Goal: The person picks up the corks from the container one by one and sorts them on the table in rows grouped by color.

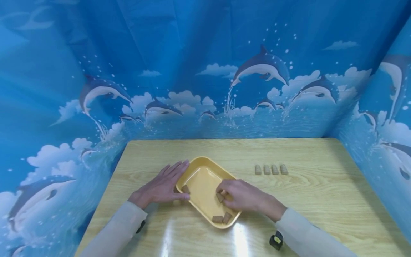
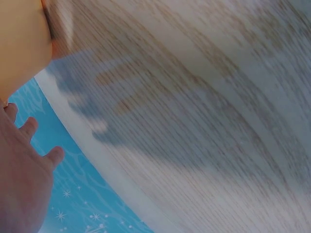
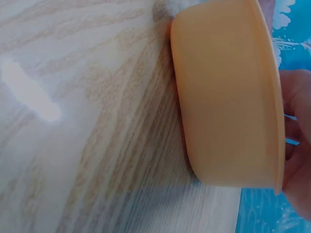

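Note:
A yellow rectangular tray point(image 1: 203, 182) lies at an angle on the table. My left hand point(image 1: 165, 184) rests against its left rim, fingers extended and thumb reaching over the edge. Inside the tray, my right hand point(image 1: 240, 194) pinches a small brown block point(image 1: 219, 197) with curled fingers. Two more brown blocks point(image 1: 217, 219) lie together in the near corner, and another block point(image 1: 185, 189) sits by the left wall. In the right wrist view the tray's outer wall point(image 3: 228, 97) hides the fingertips and the pinched block.
Several similar brown blocks point(image 1: 266, 169) are lined up in a row on the wood-grain table point(image 1: 314, 185), right of the tray. Behind the table hangs a blue dolphin-print curtain point(image 1: 192, 78), which also runs along both sides.

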Action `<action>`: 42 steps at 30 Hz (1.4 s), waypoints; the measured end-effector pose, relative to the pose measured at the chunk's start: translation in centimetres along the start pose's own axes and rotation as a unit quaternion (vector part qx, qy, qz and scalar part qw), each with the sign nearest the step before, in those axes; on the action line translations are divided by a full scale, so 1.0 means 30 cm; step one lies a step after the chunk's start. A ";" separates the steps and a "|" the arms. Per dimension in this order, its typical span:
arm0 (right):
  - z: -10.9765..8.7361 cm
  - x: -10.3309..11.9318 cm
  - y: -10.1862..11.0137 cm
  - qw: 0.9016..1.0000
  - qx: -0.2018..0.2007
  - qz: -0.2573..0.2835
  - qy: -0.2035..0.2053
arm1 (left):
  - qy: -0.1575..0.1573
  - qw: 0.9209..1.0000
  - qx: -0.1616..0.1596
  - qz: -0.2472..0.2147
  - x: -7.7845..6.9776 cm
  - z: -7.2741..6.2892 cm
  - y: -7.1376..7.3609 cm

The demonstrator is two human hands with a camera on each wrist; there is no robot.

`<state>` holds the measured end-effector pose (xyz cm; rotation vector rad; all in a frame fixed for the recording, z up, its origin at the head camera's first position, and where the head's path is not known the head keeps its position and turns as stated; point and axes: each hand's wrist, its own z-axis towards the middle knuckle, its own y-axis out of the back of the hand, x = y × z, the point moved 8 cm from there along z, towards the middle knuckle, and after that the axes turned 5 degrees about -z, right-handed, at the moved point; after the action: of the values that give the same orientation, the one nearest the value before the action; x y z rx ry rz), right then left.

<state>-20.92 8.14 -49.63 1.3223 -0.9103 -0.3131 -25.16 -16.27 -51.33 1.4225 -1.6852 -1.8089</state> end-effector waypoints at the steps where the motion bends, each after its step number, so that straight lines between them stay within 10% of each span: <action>1: -0.004 -0.003 0.006 1.000 -0.005 0.009 -0.002 | -0.001 1.000 -0.001 -0.001 0.000 0.000 0.001; 22: -0.143 -0.123 0.155 0.988 -0.121 0.085 -0.040 | -0.005 1.000 0.002 0.001 0.000 0.002 0.000; 42: -0.293 -0.291 0.171 0.971 -0.197 0.042 -0.127 | -0.004 1.000 0.000 0.001 0.009 0.002 -0.002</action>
<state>-21.57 21.44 -48.09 0.8864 -1.0513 -0.5761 -25.31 -16.43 -51.53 1.4153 -1.6890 -1.8162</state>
